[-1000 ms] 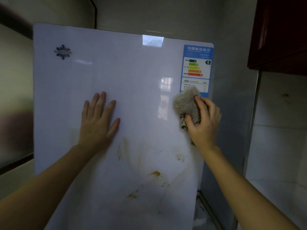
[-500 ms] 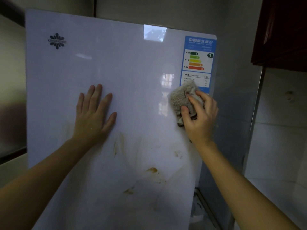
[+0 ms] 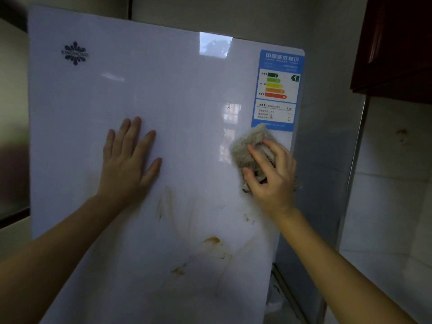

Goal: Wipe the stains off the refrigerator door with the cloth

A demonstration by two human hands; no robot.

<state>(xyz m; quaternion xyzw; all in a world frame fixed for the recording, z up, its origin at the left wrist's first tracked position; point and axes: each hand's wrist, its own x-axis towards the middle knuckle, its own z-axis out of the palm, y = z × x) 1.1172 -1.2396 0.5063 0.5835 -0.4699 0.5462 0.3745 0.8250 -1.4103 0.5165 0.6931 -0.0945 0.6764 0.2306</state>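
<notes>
Door [image 3: 163, 90]: white, glossy, fills most of the view. It leans slightly in the frame.

Left hand [image 3: 127, 164]: palm flat on the door, left of the door's centre. The grip is wide, with the fingers straight and spread, pointing up. It holds nothing.

Right hand [image 3: 271, 176]: at the door's right edge, about mid-height. The grip is curled round the cloth [image 3: 247, 146], with the thumb underneath and the fingers over the top.

Cloth: grey-beige, fuzzy and bunched into a wad. It is pressed to the door near its right edge. The top of the wad overlaps the bottom edge of the label [image 3: 277, 90].

Label: blue and white energy sticker with coloured bars, in the door's upper right corner.

Stains [image 3: 211, 240]: brown smears and spots on the door's lower half, below both hands. One streak lies just below the left wrist. Small specks lie just below the right wrist. The darkest blotches sit lower, near the door's centre line. The cloth touches none of them.

Logo [image 3: 74, 53]: dark flower mark in the door's upper left corner.

Cabinet [image 3: 397, 43]: dark red, right of the door and above it.
</notes>
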